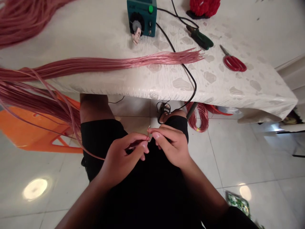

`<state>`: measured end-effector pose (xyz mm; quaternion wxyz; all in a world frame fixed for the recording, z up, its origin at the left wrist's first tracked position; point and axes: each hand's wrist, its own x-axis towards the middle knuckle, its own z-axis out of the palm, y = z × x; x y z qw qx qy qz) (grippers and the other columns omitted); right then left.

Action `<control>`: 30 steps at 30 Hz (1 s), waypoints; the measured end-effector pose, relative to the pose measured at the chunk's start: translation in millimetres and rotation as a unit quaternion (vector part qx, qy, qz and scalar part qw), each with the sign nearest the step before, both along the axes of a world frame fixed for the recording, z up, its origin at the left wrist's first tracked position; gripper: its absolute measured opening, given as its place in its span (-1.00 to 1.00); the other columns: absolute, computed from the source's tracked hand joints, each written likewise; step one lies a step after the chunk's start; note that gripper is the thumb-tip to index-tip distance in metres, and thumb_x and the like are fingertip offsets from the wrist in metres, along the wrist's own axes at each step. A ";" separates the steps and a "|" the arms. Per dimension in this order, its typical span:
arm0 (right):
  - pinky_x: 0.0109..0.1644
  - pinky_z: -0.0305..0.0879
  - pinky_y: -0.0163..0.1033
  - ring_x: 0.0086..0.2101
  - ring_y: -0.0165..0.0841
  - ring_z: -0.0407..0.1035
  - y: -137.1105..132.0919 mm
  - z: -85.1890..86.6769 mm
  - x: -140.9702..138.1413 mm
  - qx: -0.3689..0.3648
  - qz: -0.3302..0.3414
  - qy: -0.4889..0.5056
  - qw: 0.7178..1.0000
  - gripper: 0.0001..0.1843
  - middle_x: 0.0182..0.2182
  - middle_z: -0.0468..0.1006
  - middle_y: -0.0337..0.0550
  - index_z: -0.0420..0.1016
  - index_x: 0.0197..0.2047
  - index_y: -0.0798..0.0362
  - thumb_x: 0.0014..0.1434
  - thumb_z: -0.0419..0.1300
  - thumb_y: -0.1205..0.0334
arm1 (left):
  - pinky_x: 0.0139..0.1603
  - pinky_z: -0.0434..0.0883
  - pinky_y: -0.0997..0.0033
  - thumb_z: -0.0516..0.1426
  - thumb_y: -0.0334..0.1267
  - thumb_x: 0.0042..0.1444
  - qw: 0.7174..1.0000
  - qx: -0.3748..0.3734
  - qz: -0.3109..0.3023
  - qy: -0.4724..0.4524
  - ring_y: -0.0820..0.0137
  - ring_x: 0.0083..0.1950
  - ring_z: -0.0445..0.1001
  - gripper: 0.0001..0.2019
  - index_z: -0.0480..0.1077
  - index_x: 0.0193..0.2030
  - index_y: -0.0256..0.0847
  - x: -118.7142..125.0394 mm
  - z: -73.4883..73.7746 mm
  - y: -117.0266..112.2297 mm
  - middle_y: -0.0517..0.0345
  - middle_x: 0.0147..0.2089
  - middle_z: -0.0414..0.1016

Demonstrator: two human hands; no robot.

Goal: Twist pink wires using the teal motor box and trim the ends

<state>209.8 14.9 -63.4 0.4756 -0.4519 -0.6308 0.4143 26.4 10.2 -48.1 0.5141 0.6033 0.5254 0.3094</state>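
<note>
Both hands meet above my lap, fingertips nearly touching. My left hand (127,152) pinches a thin pinkish wire (91,155) that runs in from the left and passes under the palm. My right hand (171,141) is closed in a pinch on the short wire ends that show between the two hands. The ends look split or bent there, too small to make out fully. A long bundle of the same wires (107,63) lies along the table just beyond, its loose tips toward the right.
A green box machine (143,19) with a clip on its front stands on the covered table (171,86). Green-handled pliers (201,38) and red-handled scissors (234,62) lie to the right. An orange stool (30,127) bears more wires at left. A coiled wire bundle (202,121) hangs below the table.
</note>
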 end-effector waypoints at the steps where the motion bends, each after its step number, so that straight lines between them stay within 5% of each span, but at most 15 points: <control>1: -0.37 0.38 -0.27 -0.47 -0.45 0.37 -0.8 0.3 -0.5 0.005 0.009 -0.006 1.000 -0.76 -0.39 0.57 -0.21 0.66 -0.02 -0.04 0.37 0.17 0.21 | -0.35 0.46 0.51 0.16 -0.25 0.26 1.000 0.000 0.002 0.003 0.53 -0.46 0.51 -0.90 0.51 -0.16 -0.15 0.7 1.4 0.5 0.32 -0.40 0.56; 7: -0.29 0.40 -0.25 -0.43 -0.45 0.39 -1.4 0.0 -4.4 0.017 0.025 -0.014 0.999 -0.72 -0.41 0.55 -0.22 0.64 0.01 -0.02 0.40 0.11 0.24 | -0.38 0.37 0.50 0.02 -0.17 0.38 1.000 -0.009 0.008 -0.020 0.54 -0.49 0.41 -0.65 0.44 -0.41 -0.21 5.2 7.9 2.1 0.29 -0.51 0.44; 14: -0.35 0.36 -0.26 -0.46 -0.43 0.35 -1.0 0.2 -3.0 0.021 -0.027 -0.045 0.998 -0.74 -0.46 0.50 -0.23 0.67 -0.04 -0.01 0.38 0.14 0.21 | -0.39 0.37 0.47 -0.05 -0.16 0.42 0.999 -0.015 0.002 -0.050 0.51 -0.47 0.34 -0.65 0.53 0.05 -0.19 3.4 3.4 -0.3 0.27 -0.43 0.41; 21: -0.40 0.31 -0.27 -0.47 -0.44 0.35 -1.1 -1.4 -5.0 0.031 -0.091 -0.025 0.995 -0.82 -0.50 0.44 -0.27 0.71 -0.13 -0.05 0.30 0.25 0.20 | -0.36 0.49 0.49 0.20 -0.12 0.27 0.989 0.027 0.145 -0.005 0.52 -0.47 0.48 -0.72 0.59 0.02 -0.16 8.9 4.4 1.5 0.24 -0.37 0.60; 30: -0.30 0.42 -0.19 -0.42 -0.38 0.42 -2.7 -3.1 -7.9 0.002 -0.074 -0.003 0.997 -0.76 -0.41 0.59 -0.20 0.69 -0.09 -0.08 0.37 0.16 0.16 | -0.22 0.41 0.48 0.06 -0.29 0.35 0.992 0.114 -0.020 0.056 0.45 -0.27 0.50 -0.78 0.56 -0.16 -0.15 10.8 4.6 0.2 0.21 -0.28 0.53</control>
